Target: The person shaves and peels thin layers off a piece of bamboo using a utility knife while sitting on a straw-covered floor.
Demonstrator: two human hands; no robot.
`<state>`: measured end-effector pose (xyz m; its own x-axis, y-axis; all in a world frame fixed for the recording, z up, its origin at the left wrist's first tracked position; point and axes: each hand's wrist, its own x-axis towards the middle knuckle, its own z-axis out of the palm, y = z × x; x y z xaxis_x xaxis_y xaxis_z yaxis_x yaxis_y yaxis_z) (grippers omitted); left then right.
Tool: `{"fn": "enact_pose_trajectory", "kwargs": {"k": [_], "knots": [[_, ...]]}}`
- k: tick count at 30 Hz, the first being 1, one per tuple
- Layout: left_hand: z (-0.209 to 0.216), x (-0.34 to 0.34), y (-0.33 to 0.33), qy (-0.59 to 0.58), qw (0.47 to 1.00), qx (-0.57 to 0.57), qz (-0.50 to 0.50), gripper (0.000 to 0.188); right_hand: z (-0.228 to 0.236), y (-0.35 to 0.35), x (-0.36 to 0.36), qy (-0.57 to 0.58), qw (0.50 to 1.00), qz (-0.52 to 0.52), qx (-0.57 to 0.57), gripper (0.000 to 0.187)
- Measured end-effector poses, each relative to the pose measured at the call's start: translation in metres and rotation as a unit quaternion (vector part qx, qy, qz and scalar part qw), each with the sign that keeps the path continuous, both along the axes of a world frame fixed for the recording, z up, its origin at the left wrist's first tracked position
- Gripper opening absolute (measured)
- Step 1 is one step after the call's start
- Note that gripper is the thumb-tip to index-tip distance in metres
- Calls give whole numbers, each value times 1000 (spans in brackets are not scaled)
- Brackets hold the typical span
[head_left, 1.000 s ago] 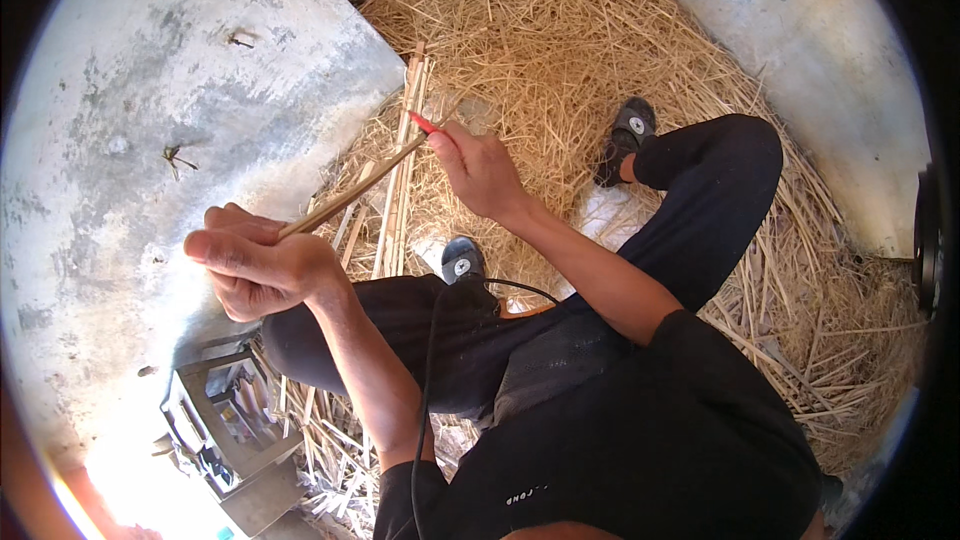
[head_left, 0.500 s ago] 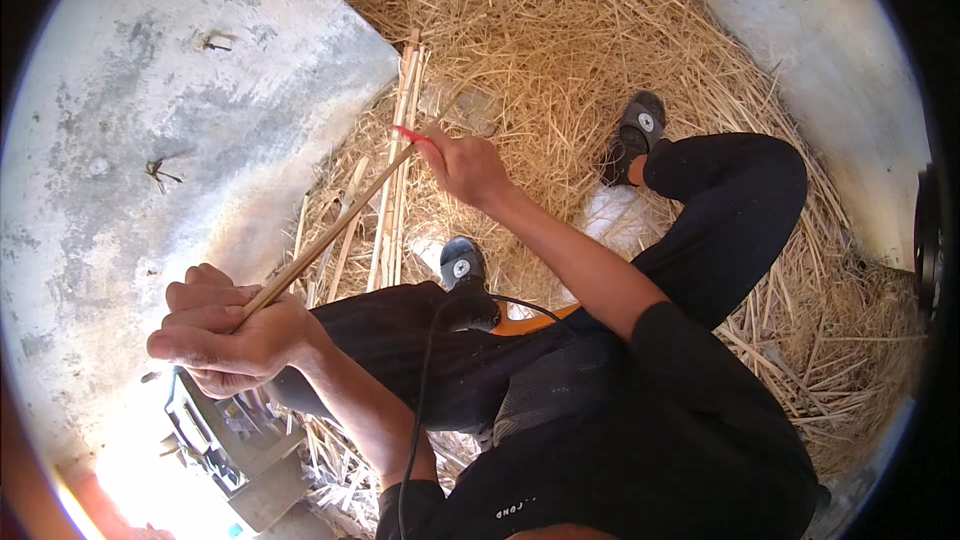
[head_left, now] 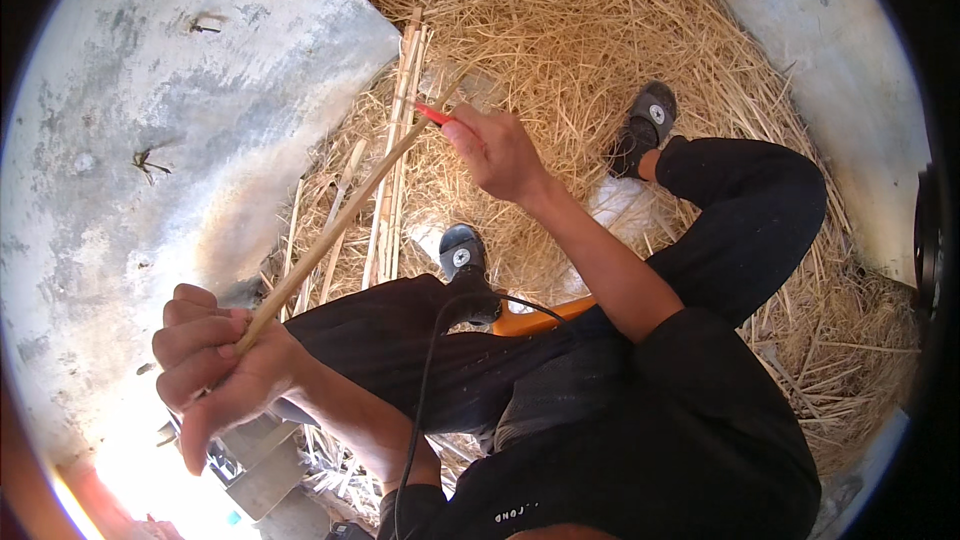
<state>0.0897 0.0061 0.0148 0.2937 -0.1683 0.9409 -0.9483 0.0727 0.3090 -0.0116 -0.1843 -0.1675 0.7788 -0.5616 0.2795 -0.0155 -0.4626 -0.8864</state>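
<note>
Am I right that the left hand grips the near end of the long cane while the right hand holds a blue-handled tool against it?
Not quite: the tool handle is red, as the head view shows. The left hand does grip the cane; the right hand holds the tool against it.

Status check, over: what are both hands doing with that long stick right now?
Left hand shut on the stick at its near end. Right hand grips a red-handled tool against the far end. Nothing between them; straw underneath.

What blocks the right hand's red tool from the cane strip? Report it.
Nothing visible. The right hand holds the red tool right at the cane strip, whose lower end the left hand holds in its grip.
</note>
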Motion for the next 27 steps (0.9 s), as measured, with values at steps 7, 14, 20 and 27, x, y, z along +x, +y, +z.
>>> {"fn": "enact_pose_trajectory", "kwargs": {"k": [7, 14, 20, 27], "knots": [[-7, 4, 12, 23, 997, 9, -79, 66, -105, -19, -1, 303, 946, -116, 29, 51], [1, -9, -10, 83, 996, -30, 12, 60, -69, -11, 24, 62, 765, -19, 640, 50], [1, -13, -19, 96, 993, -57, 50, 57, -73, 9, 21, -9, 530, 300, 793, 47], [3, -22, -35, 92, 993, -71, 29, 56, -91, -7, 18, -34, 594, 287, 751, 43]]}}
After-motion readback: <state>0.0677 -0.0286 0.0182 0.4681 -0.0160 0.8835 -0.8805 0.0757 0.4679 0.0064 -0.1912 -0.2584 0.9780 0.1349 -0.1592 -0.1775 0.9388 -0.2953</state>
